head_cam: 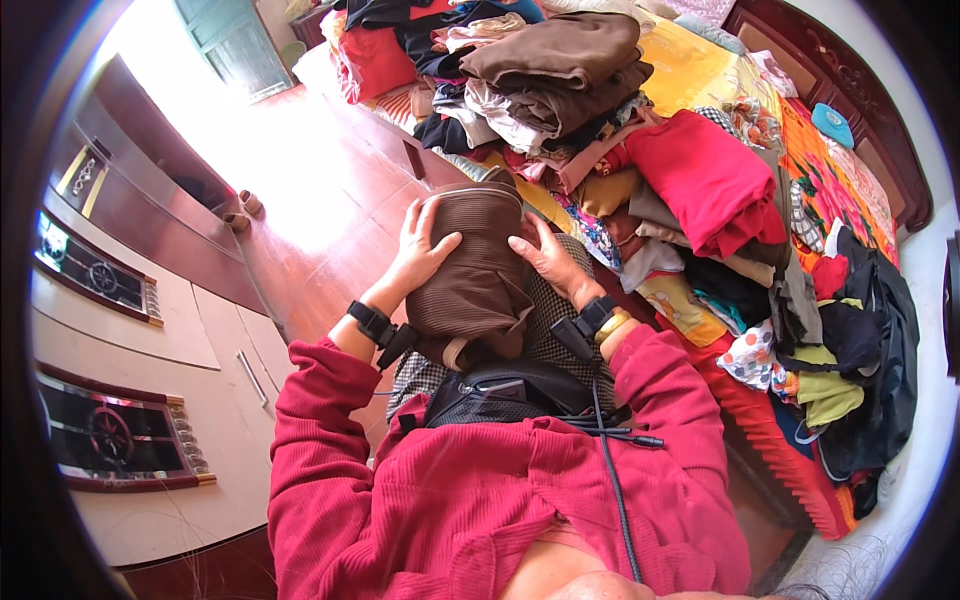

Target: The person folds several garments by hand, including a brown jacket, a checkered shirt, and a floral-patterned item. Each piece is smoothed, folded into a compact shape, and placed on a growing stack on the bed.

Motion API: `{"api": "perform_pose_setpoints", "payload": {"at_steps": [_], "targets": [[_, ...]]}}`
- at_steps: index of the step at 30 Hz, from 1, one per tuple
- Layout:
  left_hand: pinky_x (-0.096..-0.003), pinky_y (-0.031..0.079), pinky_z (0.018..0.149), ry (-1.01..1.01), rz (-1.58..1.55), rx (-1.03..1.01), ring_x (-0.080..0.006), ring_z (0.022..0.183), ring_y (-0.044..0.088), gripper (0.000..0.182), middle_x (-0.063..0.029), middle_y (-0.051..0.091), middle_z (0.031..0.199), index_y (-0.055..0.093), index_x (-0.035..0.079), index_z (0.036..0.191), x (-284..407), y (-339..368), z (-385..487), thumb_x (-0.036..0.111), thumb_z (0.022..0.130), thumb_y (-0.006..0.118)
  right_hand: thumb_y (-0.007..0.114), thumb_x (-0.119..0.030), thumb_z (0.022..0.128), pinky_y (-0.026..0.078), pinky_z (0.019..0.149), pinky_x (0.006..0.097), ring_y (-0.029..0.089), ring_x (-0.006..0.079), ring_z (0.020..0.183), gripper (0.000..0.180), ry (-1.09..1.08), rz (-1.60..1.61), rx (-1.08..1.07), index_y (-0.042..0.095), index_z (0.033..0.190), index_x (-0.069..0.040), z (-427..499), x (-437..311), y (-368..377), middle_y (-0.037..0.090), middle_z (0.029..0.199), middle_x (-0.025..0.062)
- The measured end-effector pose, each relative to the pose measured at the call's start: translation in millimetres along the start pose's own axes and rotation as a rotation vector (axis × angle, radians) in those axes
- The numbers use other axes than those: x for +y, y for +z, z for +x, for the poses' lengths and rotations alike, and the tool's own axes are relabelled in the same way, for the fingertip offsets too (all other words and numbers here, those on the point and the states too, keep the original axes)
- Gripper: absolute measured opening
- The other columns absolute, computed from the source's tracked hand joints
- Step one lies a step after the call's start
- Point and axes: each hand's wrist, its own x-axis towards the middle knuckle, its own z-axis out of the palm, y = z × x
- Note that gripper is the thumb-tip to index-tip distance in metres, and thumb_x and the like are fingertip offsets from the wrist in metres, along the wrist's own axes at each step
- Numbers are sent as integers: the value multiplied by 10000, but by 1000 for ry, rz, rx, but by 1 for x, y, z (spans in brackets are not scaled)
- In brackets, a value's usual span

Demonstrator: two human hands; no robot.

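A folded brown ribbed garment (pixel 472 262) rests on my lap, over checkered trousers (pixel 559 311). My left hand (pixel 424 251) holds its left side, thumb lying on top and fingers spread along the edge. On the opposite side, my right hand (pixel 551 259) grips the upper edge, with its thumb on the cloth and its other fingertips partly hidden. A pale line of trim runs across the garment's top, and a light band shows at its lower end.
To the right, a bed carries a tall pile of folded clothes (pixel 555 67), a red folded garment (pixel 709 184) and loose dark clothing (pixel 874 352). Cabinets (pixel 172 322) line the left. Slippers (pixel 244 211) lie on the tiled floor. A cable (pixel 611 465) hangs over my front.
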Motion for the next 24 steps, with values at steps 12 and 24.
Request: {"api": "perform_pose_setpoints", "payload": {"at_steps": [12, 24], "targets": [[-295, 478, 872, -444, -1013, -199, -175, 1006, 567, 539, -97, 577, 1142, 445, -21, 1257, 53, -26, -41, 213, 836, 688, 560, -397, 910, 385, 1021, 332, 460, 176, 1206, 643, 299, 536, -438, 316, 1397, -56, -17, -5, -5, 440, 1355, 77], [-327, 492, 881, -325, -1155, -553, -201, 1005, 587, 473, -108, 583, 1160, 463, 21, 1266, 100, 16, 14, 227, 872, 624, 403, -584, 914, 421, 973, 316, 527, 175, 1118, 653, 127, 989, 73, 446, 1332, -85, -43, -16, -40, 542, 1271, 52]]}}
